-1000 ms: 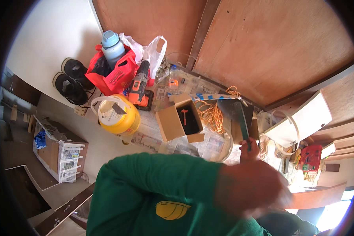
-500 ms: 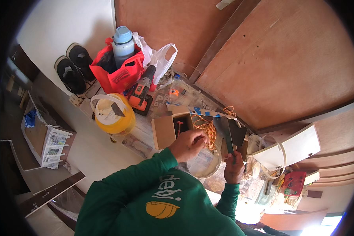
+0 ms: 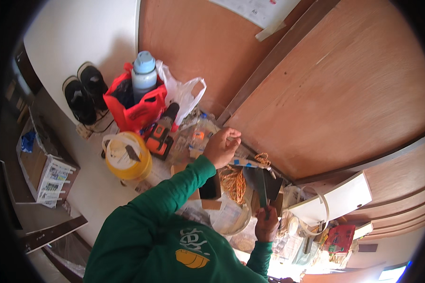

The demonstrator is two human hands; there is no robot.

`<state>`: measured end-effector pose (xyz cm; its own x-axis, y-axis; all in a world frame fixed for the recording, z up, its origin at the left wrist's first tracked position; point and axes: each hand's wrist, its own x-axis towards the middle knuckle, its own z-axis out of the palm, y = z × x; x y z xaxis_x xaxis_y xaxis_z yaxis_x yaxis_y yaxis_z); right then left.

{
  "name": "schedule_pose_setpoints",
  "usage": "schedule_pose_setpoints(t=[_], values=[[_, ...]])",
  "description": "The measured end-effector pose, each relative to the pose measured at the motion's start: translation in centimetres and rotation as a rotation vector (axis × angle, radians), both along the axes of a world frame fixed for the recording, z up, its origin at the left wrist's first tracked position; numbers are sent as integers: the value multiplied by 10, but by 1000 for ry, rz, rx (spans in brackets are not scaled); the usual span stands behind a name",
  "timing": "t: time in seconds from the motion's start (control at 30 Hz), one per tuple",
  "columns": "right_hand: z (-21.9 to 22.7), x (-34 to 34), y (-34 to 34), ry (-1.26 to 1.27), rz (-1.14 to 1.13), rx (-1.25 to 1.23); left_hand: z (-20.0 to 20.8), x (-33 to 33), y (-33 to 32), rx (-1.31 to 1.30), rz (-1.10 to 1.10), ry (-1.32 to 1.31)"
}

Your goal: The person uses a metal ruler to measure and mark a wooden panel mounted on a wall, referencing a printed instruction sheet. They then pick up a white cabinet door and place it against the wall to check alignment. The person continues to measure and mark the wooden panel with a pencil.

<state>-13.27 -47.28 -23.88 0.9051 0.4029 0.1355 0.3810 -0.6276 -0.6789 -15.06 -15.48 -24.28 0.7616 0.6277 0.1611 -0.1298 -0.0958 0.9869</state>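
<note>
My right hand (image 3: 267,224) is closed around the handle of a long, flat-bladed dark tool (image 3: 261,191), whose blade points away from me. My left hand (image 3: 220,148) hovers beyond an open cardboard box (image 3: 211,204), near the foot of the brown wall. Its fingers are curled in, and anything inside them is too small or hidden to make out. A coil of orange rope (image 3: 233,184) lies between the box and the blade. Just below the rope is a round, shallow, whitish container (image 3: 243,221).
To the left stand a yellow bucket (image 3: 127,162), an orange and black cordless drill (image 3: 160,139) and a red bag (image 3: 136,115) holding a blue bottle (image 3: 144,78). Black shoes (image 3: 79,100) lean on the wall. At right are a white panel (image 3: 337,198) and a red case (image 3: 341,238).
My left hand has moved up and away from above the box and rope toward the wall. The tool stays in my right hand. The view has shifted, showing more wall.
</note>
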Motion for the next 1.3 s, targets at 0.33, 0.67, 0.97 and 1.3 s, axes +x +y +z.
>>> schedule_pose_setpoints(t=[0.33, 0.67, 0.97, 1.3], values=[[-10, -2, 14, 40, 70, 21, 124, 109, 98, 636, 679, -241], [-75, 20, -9, -255, 58, 66, 230, 160, 113, 836, 695, -492], [-45, 9, 14, 268, -39, 836, 198, 121, 68, 739, 521, -333], [62, -16, 92, 296, 340, 929, 103, -41, -94, 314, -437, -47]])
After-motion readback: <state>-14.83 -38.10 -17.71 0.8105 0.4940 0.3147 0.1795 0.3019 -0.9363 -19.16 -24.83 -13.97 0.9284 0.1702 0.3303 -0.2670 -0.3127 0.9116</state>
